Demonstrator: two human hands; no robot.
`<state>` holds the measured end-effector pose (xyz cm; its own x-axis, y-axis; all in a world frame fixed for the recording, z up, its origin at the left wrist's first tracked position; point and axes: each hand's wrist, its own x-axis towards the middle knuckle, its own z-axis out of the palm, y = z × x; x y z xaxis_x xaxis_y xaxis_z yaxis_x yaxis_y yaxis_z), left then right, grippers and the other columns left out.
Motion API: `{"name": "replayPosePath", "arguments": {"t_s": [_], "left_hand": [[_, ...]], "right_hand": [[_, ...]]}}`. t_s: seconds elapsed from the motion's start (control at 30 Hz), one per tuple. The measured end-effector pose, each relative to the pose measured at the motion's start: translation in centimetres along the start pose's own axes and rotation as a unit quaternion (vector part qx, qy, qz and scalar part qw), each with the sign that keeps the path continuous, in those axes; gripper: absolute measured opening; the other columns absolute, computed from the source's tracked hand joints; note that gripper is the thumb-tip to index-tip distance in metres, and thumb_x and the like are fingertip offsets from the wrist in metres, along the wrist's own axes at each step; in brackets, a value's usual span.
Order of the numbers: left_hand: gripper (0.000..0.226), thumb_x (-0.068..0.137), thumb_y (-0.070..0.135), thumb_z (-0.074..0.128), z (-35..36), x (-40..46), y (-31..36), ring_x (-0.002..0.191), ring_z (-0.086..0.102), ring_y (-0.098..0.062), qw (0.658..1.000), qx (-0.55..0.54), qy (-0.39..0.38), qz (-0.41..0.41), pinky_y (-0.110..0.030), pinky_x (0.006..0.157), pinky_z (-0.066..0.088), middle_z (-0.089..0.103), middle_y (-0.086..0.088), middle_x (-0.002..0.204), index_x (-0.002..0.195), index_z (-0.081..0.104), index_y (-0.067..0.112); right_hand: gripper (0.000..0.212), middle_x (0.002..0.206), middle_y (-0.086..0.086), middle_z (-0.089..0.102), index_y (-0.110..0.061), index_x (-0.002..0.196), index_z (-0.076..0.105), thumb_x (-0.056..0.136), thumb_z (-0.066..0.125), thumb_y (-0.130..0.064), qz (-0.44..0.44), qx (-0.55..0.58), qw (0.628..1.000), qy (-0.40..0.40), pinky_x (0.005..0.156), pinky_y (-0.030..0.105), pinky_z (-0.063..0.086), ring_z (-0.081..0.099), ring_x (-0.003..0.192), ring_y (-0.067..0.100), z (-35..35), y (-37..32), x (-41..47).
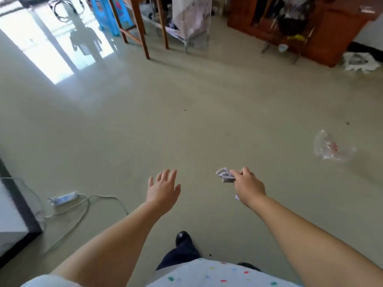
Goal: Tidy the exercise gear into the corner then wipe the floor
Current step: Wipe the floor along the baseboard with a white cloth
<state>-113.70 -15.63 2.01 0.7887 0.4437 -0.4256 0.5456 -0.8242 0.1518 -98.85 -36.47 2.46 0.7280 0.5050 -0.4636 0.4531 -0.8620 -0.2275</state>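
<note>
My right hand [247,186] grips a small crumpled grey cloth [225,175], held out above the pale glossy floor [186,129]. My left hand [163,189] is stretched forward beside it, fingers spread and holding nothing. A looped cable-like piece of gear [67,8] lies on the floor at the far left near the bright window reflection; I cannot tell what it is.
A clear plastic bag [333,148] lies on the floor to the right. A white power strip [63,198] with cords sits lower left beside a white, dark-edged unit [12,214]. Wooden table legs [143,34], a blue stool [109,13] and a brown cabinet [323,32] stand at the back.
</note>
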Motion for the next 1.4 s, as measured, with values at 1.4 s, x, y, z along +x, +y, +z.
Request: {"name": "replayPosePath", "arguments": {"t_s": [1.4], "left_hand": [[0.054,0.099,0.04,0.03,-29.5,42.2,-59.2,0.14,0.027,-0.022,0.865,-0.182,0.054,-0.464,-0.047,0.115,0.018,0.028,-0.005,0.151,0.148,0.021,0.019]], "right_hand": [[0.063,0.117,0.003,0.044,-0.029,0.128,0.046,0.074,0.075,-0.012,-0.446,-0.226,0.859,-0.113,0.075,0.029,0.045,0.051,0.108,0.025,-15.5,-76.9,65.7]]}}
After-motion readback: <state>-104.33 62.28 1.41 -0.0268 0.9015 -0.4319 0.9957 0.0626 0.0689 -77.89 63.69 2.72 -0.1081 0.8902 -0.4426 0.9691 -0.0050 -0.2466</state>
